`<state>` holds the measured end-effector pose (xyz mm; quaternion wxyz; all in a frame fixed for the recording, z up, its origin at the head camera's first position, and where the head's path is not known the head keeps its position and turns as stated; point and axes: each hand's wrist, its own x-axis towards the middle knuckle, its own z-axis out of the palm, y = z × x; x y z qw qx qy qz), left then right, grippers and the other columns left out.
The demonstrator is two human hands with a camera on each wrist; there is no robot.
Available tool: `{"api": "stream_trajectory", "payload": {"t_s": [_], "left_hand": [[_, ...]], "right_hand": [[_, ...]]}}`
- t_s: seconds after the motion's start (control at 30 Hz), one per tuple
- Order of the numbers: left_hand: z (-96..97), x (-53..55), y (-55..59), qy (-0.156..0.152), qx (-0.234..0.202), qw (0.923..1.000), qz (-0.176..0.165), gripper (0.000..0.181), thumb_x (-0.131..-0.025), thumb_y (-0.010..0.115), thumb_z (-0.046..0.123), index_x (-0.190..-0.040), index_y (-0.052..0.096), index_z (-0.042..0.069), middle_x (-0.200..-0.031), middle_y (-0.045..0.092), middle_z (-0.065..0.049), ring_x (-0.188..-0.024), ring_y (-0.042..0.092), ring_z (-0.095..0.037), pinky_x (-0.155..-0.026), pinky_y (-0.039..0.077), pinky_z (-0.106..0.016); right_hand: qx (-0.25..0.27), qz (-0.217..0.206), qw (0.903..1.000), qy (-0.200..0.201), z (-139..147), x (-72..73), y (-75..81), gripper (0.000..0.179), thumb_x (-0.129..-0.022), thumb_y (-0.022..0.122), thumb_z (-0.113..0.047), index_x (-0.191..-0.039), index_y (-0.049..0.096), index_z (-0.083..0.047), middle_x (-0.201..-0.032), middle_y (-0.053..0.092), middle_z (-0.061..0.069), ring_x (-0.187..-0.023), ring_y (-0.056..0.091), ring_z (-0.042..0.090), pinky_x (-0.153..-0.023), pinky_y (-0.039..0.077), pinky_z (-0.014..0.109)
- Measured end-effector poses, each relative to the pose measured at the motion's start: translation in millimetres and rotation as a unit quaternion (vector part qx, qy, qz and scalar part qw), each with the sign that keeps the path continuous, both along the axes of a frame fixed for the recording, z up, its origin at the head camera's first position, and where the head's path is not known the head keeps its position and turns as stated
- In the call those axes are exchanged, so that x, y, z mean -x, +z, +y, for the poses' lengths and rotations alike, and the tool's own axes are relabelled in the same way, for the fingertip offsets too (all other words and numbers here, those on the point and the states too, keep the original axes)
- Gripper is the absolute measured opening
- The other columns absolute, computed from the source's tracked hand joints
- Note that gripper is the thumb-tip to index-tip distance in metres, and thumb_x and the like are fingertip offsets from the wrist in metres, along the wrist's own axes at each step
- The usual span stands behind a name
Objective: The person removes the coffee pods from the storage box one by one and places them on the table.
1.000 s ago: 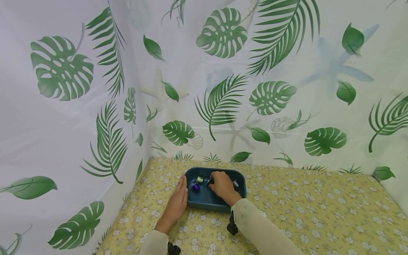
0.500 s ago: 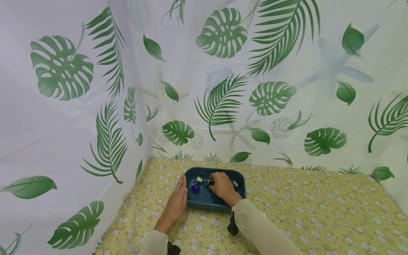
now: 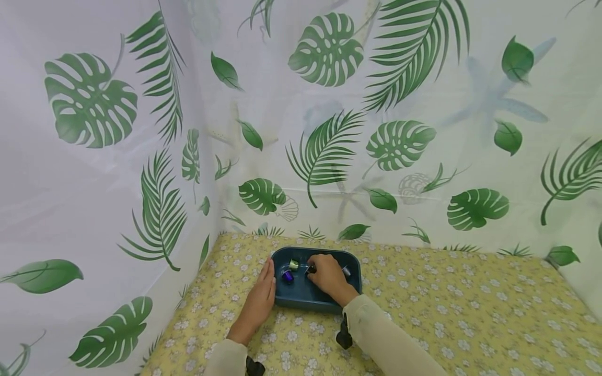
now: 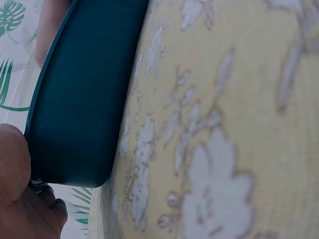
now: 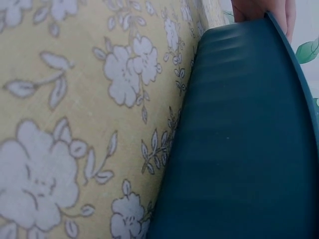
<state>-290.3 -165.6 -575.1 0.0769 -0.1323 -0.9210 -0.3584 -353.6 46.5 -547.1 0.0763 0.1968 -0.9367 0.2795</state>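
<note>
A dark blue-green tray [image 3: 301, 301] with rounded corners lies in front of me in the head view. My left hand [image 3: 258, 298] rests against its left side with fingers straight; the left wrist view shows this hand [image 4: 17, 184] at the tray's corner. Inside the tray, my right hand [image 3: 327, 274] pinches a small dark capsule [image 3: 310, 269], mostly hidden by the fingers. To its left sit a pale green coffee capsule [image 3: 293, 264] and a purple coffee capsule [image 3: 288, 276]. A silvery capsule [image 3: 347, 271] shows beyond the right hand, near the tray's right wall.
A yellow cloth [image 3: 451, 313] with white flowers covers the table under the tray. White sheeting [image 3: 423, 94] printed with green leaves hangs behind and on the left. Black wrist straps show at both sleeves.
</note>
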Motion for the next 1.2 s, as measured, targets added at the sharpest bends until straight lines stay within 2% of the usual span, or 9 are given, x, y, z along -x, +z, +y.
{"api": "stream_trajectory", "payload": {"t_s": [0.37, 0.67, 1.2], "left_hand": [[0.6, -2.1, 2.7, 0.002, 0.001, 1.0000, 0.008, 0.055, -0.113, 0.035, 0.019, -0.161, 0.016, -0.002, -0.170, 0.006, -0.010, -0.152, 0.023, -0.032, -0.117, 0.031, -0.052], [1.9, -2.0, 2.0, 0.003, 0.005, 1.0000, 0.007, 0.055, -0.113, 0.035, 0.019, -0.161, 0.016, -0.003, -0.170, 0.006, -0.011, -0.152, 0.022, -0.033, -0.117, 0.030, -0.052], [2.3, -0.3, 1.7, 0.004, 0.014, 0.9998, 0.015, 0.055, -0.113, 0.035, 0.018, -0.160, 0.017, -0.004, -0.169, 0.008, -0.012, -0.152, 0.022, -0.034, -0.117, 0.030, -0.052]], "right_hand": [[0.012, 0.003, 0.9999, -0.007, 5.5, -6.3, 7.2, 0.032, -0.085, 0.083, -0.008, -0.114, 0.074, -0.001, -0.098, 0.075, 0.011, -0.087, 0.071, 0.024, -0.075, 0.059, 0.042], [0.024, -0.002, 0.9996, -0.014, 9.6, -10.7, 9.0, 0.033, -0.086, 0.083, -0.008, -0.117, 0.074, -0.001, -0.102, 0.075, 0.012, -0.091, 0.072, 0.025, -0.077, 0.060, 0.041], [0.042, 0.025, 0.9987, -0.014, 20.3, -19.5, 19.4, 0.033, -0.083, 0.085, -0.009, -0.114, 0.075, -0.004, -0.098, 0.076, 0.009, -0.087, 0.072, 0.021, -0.076, 0.059, 0.040]]}}
